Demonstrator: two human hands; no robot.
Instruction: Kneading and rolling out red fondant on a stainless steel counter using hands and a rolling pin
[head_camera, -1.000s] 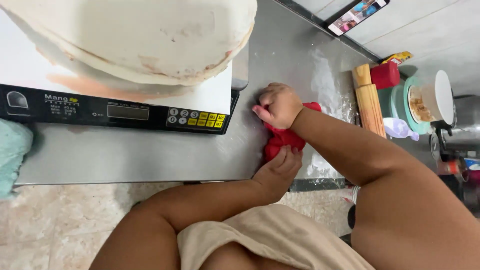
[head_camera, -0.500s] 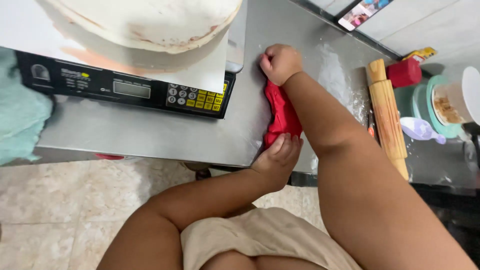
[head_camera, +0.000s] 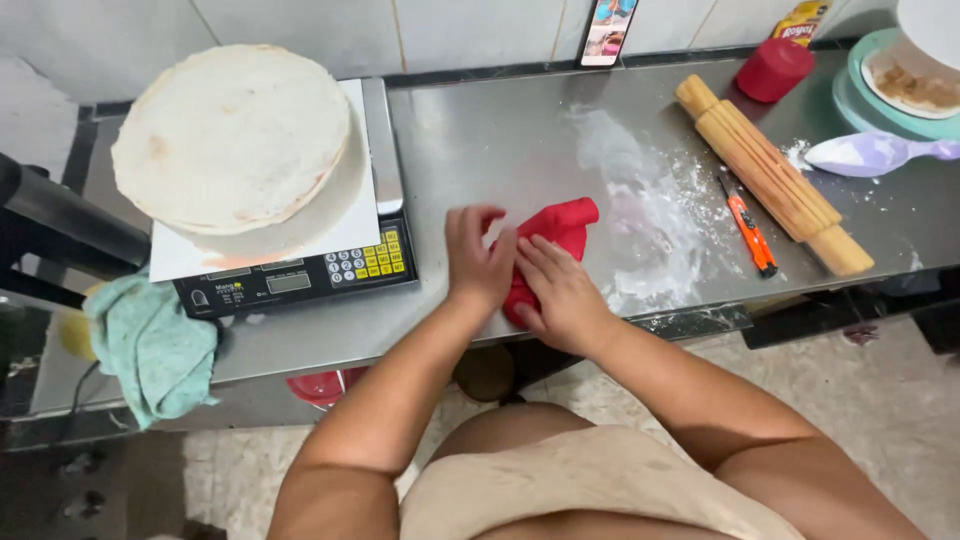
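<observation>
Both hands have moved since half a second ago. Back then the right hand was up at the far end of the red lump and the left hand was down at the table edge. Now they sit side by side on the lump, and the camera looks at the table from straight on.

The red dough (head_camera: 545, 245) lies on the steel table (head_camera: 500, 140), near the front edge, just right of the scale (head_camera: 300, 280). It looks soft and folded, with one end sticking out toward the back right.

The left hand (head_camera: 478, 258) lies flat and open on the left side of the dough, fingers spread and pointing away from the person. It grips nothing. The right hand (head_camera: 558, 290) is open too, and it presses down on the near part of the dough with its fingers flat. The two hands touch each other.

A stack of round flat white cakes (head_camera: 232, 135) sits on a white board on top of the scale. A green cloth (head_camera: 150, 345) hangs at the left end of the table. White flour (head_camera: 650, 210) is dusted on the table just right of the dough. Farther right lie an orange cutter (head_camera: 748, 225) and a wooden rolling pin (head_camera: 770, 175), well apart from the hands. A red cup (head_camera: 772, 68) stands at the back.
</observation>
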